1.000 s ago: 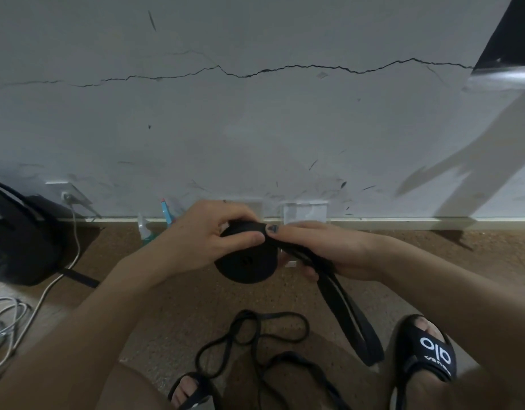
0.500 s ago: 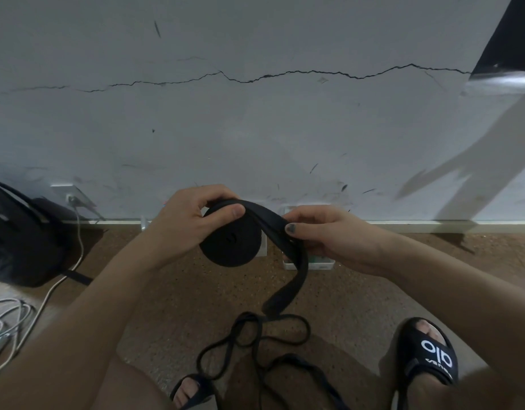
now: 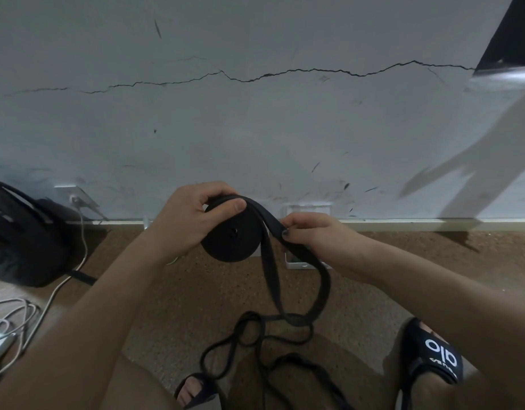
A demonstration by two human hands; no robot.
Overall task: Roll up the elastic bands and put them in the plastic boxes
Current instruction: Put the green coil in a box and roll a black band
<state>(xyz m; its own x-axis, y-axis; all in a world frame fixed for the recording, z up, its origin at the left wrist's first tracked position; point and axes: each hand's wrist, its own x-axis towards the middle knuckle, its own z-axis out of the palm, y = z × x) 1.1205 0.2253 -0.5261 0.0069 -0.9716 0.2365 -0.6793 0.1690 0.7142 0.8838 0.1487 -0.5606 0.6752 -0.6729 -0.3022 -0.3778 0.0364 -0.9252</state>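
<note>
A black elastic band is partly wound into a flat roll (image 3: 231, 238), held up in front of the wall. My left hand (image 3: 190, 220) grips the roll, thumb on its top edge. My right hand (image 3: 310, 232) pinches the loose strap just right of the roll. The free strap (image 3: 271, 279) hangs down in a loop. More black band (image 3: 255, 344) lies tangled on the floor between my feet. A clear plastic box (image 3: 296, 263) stands at the wall, mostly hidden behind my right hand and the strap.
A black bag (image 3: 21, 241) sits at the left against the wall, with white cables (image 3: 33, 309) trailing over the brown floor. My feet in black slides (image 3: 433, 356) are at the bottom. The cracked grey wall stands close ahead.
The roll has risen and been turned a wrap further. My right hand has slid along the strap to a spot just right of the roll, and the hanging loop is shorter.
</note>
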